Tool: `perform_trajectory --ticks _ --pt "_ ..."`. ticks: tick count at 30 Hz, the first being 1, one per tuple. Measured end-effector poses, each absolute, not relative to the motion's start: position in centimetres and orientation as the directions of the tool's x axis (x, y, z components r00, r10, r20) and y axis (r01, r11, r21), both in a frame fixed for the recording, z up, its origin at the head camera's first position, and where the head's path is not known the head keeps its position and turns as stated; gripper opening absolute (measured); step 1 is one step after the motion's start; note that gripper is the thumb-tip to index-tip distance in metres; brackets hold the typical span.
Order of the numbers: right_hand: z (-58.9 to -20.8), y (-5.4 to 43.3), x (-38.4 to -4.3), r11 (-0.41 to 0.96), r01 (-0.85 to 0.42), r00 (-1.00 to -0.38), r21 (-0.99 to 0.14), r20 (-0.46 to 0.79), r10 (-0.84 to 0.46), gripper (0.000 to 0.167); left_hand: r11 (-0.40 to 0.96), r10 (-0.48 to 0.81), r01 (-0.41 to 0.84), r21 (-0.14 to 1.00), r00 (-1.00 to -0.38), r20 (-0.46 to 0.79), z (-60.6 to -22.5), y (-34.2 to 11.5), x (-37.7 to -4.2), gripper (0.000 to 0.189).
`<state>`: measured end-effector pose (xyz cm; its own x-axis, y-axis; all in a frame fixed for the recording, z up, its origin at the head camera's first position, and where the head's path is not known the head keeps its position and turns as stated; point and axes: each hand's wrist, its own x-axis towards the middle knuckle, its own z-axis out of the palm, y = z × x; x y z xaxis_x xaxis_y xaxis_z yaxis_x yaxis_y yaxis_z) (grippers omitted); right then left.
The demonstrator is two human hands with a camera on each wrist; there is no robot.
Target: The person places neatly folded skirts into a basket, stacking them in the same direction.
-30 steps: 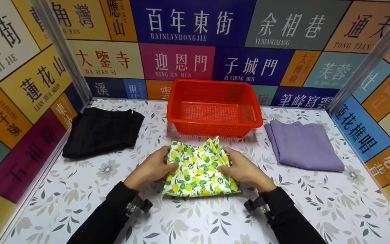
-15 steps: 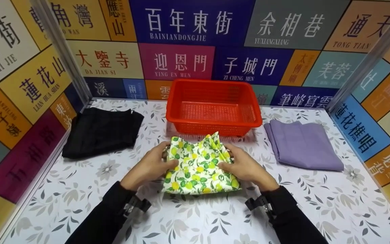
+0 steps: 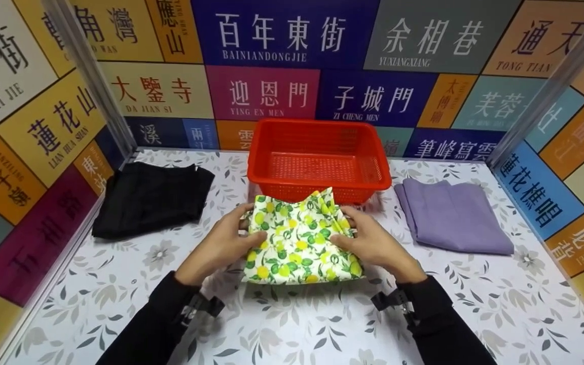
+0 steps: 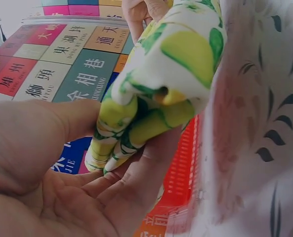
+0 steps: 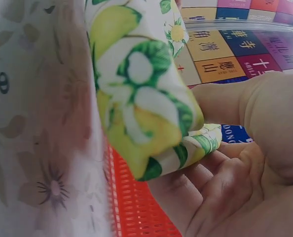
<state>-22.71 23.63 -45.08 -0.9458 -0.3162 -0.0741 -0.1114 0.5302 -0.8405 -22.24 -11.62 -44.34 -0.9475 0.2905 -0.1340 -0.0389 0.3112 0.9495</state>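
Between my two hands is a folded white cloth with a lemon-and-leaf print point(image 3: 297, 243), just in front of the red basket. My left hand point(image 3: 227, 241) grips its left edge, thumb on top and fingers beneath; the left wrist view shows the folded layers of the printed cloth point(image 4: 156, 94) between thumb and fingers. On the opposite edge my right hand point(image 3: 370, 238) pinches the cloth the same way, and the folded end point(image 5: 141, 108) shows in the right wrist view. One corner sticks up at the cloth's far right. Its underside is hidden.
The red plastic basket point(image 3: 317, 192) stands at the back against the patterned wall point(image 3: 282, 30). A folded black cloth point(image 3: 152, 200) lies at the left, a folded purple cloth point(image 3: 454, 218) at the right. Signboard-print panels wall in the floral table surface point(image 3: 292, 329).
Both hands have moved the lemon-print cloth forward, toward the basket, and its far edge now overlaps the basket's front in the head view. The black and purple cloths stay put.
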Motion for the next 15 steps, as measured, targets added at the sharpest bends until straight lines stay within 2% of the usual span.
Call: perform_trajectory --ticks 5,10,15 --pt "-44.1 24.0 -23.0 0.485 -0.1 -0.947 -0.869 -0.066 -0.315 0.086 0.314 0.27 -0.006 0.949 -0.958 -0.096 -43.5 -11.8 -22.5 0.083" --pt "-43.2 24.4 -23.5 0.426 -0.132 -0.945 -0.895 -0.016 -0.326 0.077 0.248 0.287 0.05 0.967 -0.958 -0.024 -43.1 -11.5 -23.3 0.081" --pt "-41.4 24.5 -24.4 0.388 -0.15 -0.94 -0.909 0.01 -0.34 0.075 0.192 0.284 0.089 0.977 -0.958 0.032 -42.2 -11.1 -24.5 0.077"
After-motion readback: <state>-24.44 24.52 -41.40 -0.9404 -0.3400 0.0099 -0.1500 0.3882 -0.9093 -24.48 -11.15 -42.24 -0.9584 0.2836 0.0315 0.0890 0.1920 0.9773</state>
